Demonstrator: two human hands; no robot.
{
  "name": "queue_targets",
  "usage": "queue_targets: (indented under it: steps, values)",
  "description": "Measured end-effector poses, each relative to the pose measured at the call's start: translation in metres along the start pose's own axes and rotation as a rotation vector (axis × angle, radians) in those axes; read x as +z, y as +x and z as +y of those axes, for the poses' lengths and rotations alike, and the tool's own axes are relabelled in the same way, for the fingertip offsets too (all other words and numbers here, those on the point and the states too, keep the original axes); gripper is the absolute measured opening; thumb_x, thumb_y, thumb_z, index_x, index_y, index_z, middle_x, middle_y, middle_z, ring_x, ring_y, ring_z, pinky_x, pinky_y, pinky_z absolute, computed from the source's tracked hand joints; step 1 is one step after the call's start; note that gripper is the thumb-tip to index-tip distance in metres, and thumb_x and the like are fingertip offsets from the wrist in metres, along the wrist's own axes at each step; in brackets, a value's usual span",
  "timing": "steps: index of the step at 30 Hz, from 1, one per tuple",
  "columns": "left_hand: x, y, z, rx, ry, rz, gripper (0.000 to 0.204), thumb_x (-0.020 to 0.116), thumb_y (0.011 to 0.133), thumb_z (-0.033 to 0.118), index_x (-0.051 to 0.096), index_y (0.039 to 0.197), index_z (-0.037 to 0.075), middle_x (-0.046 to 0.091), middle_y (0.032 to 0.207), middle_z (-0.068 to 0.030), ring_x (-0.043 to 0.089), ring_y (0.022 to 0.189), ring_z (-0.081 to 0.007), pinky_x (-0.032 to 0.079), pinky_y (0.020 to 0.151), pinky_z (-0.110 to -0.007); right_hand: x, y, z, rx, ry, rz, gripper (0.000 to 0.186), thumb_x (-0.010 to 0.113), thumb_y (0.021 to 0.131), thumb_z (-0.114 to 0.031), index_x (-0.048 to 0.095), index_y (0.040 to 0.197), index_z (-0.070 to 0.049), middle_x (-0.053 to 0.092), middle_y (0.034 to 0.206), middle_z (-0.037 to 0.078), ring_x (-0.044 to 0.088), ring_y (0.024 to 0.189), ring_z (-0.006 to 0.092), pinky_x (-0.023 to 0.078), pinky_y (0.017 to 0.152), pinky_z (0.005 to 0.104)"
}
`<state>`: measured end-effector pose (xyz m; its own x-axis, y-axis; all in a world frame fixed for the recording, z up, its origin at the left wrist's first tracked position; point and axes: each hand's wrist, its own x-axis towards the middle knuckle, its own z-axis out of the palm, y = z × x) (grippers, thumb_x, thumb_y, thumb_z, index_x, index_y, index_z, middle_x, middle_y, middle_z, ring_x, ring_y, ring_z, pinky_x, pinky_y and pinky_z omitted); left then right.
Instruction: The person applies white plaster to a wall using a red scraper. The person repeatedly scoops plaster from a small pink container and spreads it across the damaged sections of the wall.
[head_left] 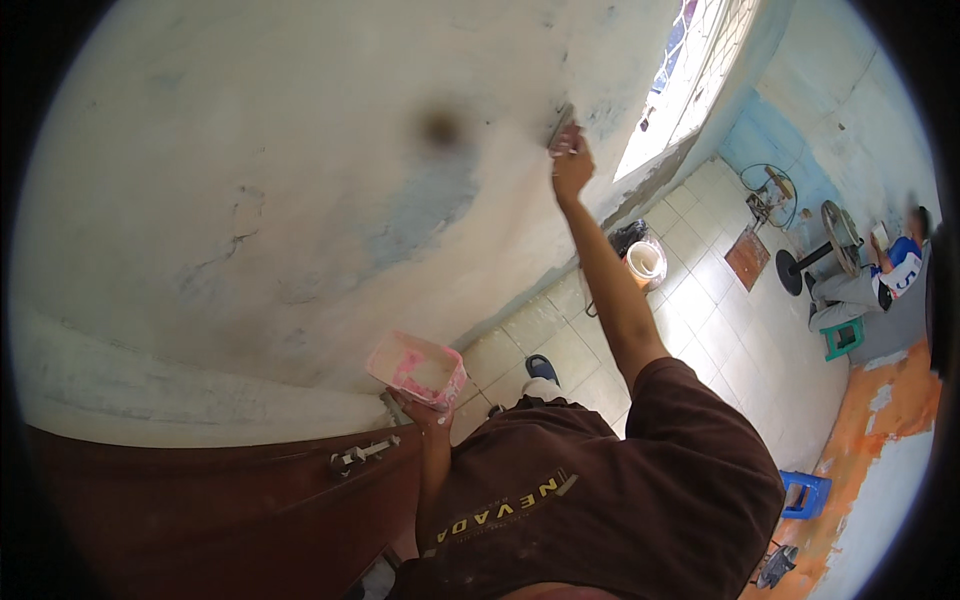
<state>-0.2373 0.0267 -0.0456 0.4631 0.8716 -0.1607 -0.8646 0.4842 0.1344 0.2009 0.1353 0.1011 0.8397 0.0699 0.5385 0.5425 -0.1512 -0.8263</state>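
Note:
My right arm reaches up and forward to the pale wall [300, 130]. In that hand [573, 172] is a putty knife [561, 124], fingers closed round its handle and the blade at the wall near the window. Lower and to the left, my left hand [428, 412] grips a pink plastic tub [453, 387] from underneath and the side. Whitish paste lies inside the tub, and its rim is smeared. The wall has rough patches, dark cracks and a bluish area [420, 210] between my two hands.
A window with a grille [690, 80] is at upper right. On the tiled floor stand a bucket [645, 262], a black pedestal fan [835, 240] and a blue stool [805, 495]. Another person [890, 275] sits at far right by a green stool [844, 338]. A brown door [220, 500] is at lower left.

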Motion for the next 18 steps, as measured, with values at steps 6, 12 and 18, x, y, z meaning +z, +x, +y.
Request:
queue_targets:
  steps: [6,12,18]
  values:
    - [-0.034,0.011,-0.002,0.023,0.149,-0.020,0.064,0.051,0.094,0.062,0.051,0.135,0.014,0.056,0.131,-0.0081,0.058,0.116,-0.0340,0.054,0.090,-0.055,-0.004,-0.179,-0.109,-0.329,0.291,-0.528,0.023,0.062,0.084,0.002,0.064,0.106,-0.007,0.071,0.093,0.011,0.069,0.080,0.0317,0.055,0.070,0.0379]
    - [-0.032,-0.002,0.004,0.045,0.046,0.167,0.061,0.048,0.096,0.061,0.051,0.137,0.016,0.055,0.134,-0.0062,0.053,0.124,-0.0325,0.047,0.102,-0.053,-0.020,-0.174,-0.001,-0.177,0.273,-0.466,0.030,0.052,0.090,0.003,0.066,0.116,-0.004,0.074,0.099,0.010,0.072,0.087,0.0208,0.054,0.072,0.0360]
    - [-0.044,-0.014,0.009,0.038,0.075,0.185,0.063,0.045,0.096,0.062,0.046,0.143,0.020,0.051,0.141,-0.0050,0.048,0.130,-0.0321,0.043,0.105,-0.056,0.006,-0.054,0.114,0.044,0.008,-0.047,0.032,0.053,0.096,-0.019,0.065,0.123,-0.005,0.073,0.099,0.016,0.070,0.087,0.0353,0.053,0.078,0.0433]
